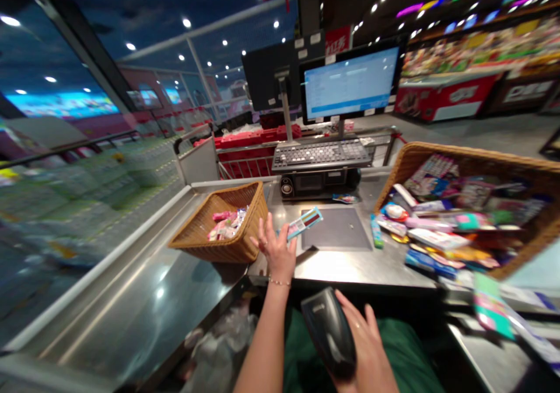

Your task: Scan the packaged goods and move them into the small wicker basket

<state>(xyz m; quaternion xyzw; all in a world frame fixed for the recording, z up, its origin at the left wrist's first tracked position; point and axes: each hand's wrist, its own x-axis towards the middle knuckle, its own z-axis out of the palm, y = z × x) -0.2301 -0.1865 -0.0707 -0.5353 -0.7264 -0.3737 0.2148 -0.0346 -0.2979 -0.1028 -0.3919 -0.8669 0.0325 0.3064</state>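
My left hand (276, 247) is raised over the steel counter edge, pinching a long flat packet with blue and pink print (305, 223) between thumb and fingers. It hovers just right of a small wicker basket (192, 234) that holds several pink packets. Lower down, near my lap, my right hand (370, 346) grips a black handheld barcode scanner (329, 330). A grey mat (336, 228) lies on the counter in front of the packet.
A large wicker basket (476, 155) at right overflows with several small packaged goods spilling onto the counter. A keyboard (321, 154), till screen (349, 84) and receipt unit stand at the back. The steel conveyor surface (131, 299) runs left. Red shopping baskets sit behind.
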